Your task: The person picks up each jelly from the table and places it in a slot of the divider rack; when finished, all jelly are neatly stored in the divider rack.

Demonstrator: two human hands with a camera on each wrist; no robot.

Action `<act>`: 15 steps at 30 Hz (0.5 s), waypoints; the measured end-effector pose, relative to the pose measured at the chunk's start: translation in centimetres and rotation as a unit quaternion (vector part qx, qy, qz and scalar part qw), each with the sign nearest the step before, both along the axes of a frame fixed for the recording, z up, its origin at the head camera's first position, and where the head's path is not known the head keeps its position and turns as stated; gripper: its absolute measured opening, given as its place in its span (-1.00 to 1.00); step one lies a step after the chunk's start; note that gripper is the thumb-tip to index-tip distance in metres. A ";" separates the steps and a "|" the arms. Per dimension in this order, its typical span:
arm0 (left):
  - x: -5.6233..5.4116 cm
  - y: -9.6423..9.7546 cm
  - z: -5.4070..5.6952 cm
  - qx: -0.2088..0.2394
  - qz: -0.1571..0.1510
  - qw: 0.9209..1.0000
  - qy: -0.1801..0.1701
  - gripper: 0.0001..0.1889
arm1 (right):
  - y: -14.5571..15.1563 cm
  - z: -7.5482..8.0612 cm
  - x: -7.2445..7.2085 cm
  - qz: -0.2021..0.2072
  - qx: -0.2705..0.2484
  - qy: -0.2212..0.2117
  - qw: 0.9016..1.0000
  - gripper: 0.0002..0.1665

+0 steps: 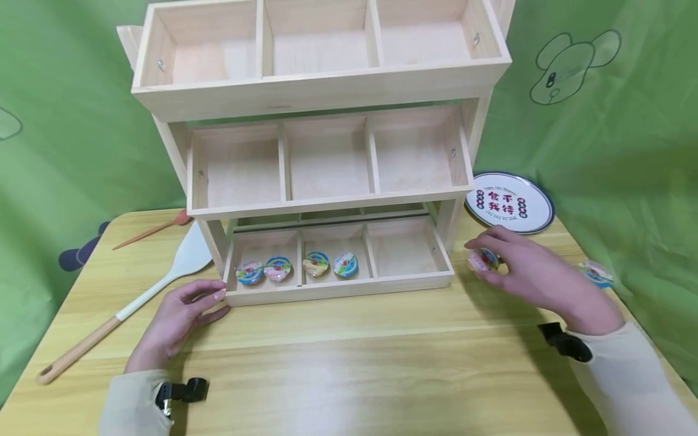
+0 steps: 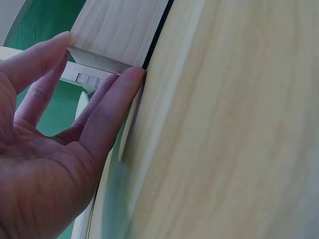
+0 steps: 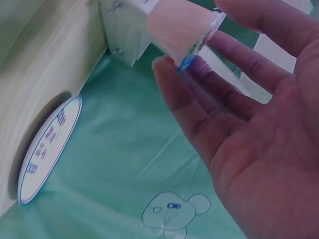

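Observation:
My right hand (image 1: 526,275) pinches a small jelly cup (image 1: 482,260) just right of the wooden rack's bottom tray. In the right wrist view, the pale pink cup (image 3: 180,26) hangs tilted at the fingertips, its printed lid towards the palm. My left hand (image 1: 182,315) touches the left front corner of the bottom tray (image 1: 349,289); in the left wrist view, its fairly straight fingertips lie along that wooden corner (image 2: 112,35). Inside this tray, two jelly cups (image 1: 278,268) sit in the left compartment and two more (image 1: 346,264) in the middle one.
Above stand the rack's middle tray (image 1: 327,203) and top tray (image 1: 322,91), each with three compartments. A white oval plate (image 1: 509,209) lies behind my right hand. Another jelly cup (image 1: 595,274) is at the right edge. At left lie a white spatula (image 1: 144,300) and a small orange-brown spoon (image 1: 155,229).

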State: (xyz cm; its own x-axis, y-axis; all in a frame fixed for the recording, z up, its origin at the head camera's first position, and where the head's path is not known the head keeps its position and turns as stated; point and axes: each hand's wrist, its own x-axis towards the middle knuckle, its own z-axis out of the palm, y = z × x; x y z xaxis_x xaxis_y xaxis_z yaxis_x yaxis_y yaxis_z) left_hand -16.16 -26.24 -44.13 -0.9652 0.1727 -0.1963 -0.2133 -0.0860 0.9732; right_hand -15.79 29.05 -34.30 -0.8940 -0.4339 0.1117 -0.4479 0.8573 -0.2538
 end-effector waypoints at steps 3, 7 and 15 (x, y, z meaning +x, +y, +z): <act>0.0 0.0 0.0 0.000 0.000 1.000 -0.001 -0.62 | -0.9 0.1 -0.2 0.017 -0.013 0.003 1.000 -0.56; 0.0 0.0 0.0 0.002 0.001 1.000 -0.005 -0.63 | -2.2 0.1 -0.4 0.045 -0.026 0.023 0.998 -0.57; 0.2 0.0 0.1 0.008 -0.004 1.000 0.004 -0.74 | -4.4 -0.2 -1.5 0.071 -0.038 0.018 0.997 -0.63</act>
